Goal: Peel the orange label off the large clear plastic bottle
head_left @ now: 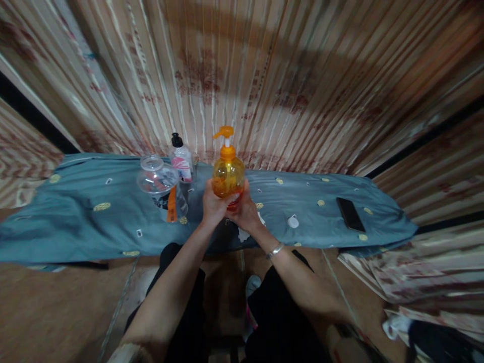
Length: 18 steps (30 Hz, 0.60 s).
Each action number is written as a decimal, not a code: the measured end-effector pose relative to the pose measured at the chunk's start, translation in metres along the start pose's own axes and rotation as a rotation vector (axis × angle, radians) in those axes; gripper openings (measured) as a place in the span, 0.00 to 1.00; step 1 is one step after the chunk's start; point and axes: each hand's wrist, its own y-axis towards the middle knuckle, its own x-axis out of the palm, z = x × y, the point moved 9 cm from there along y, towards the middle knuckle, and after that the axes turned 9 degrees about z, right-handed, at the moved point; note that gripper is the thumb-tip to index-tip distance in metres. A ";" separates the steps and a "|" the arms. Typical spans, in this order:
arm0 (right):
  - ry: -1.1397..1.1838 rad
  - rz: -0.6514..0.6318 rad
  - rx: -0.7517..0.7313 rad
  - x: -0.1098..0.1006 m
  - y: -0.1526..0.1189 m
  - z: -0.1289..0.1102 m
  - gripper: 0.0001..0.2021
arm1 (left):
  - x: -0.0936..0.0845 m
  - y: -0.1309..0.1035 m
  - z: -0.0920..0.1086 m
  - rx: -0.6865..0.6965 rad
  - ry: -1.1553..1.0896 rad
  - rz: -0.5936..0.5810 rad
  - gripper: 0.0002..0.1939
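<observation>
A clear orange pump bottle [229, 174] is upright between my two hands over the middle of the cloth-covered table. Its orange pump head sticks up with the spout pointing left, and some orange liquid shows low inside. My left hand [215, 202] wraps the lower left side of the bottle. Around the lower right side and base, my right hand [242, 207] is closed; a silver bracelet circles that wrist. The fingers hide most of the bottle's bottom, so whether it touches the table cannot be seen.
To the left stand a clear plastic jar [159, 184] with an orange label and a clear bottle [181, 161] with a black cap. A white round piece [293, 221] and a black phone [350, 214] lie to the right. White scraps [244, 235] sit near the front edge. Curtains [242, 75] hang behind.
</observation>
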 end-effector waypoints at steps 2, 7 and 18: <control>-0.062 0.049 -0.024 -0.003 0.003 -0.001 0.53 | 0.007 -0.003 0.000 0.004 0.013 -0.008 0.33; -0.192 0.133 -0.016 -0.023 0.009 0.010 0.51 | 0.026 -0.012 0.001 0.032 0.045 -0.057 0.35; -0.367 0.405 0.049 -0.117 0.031 0.060 0.48 | 0.133 -0.046 0.007 0.058 -0.094 -0.386 0.39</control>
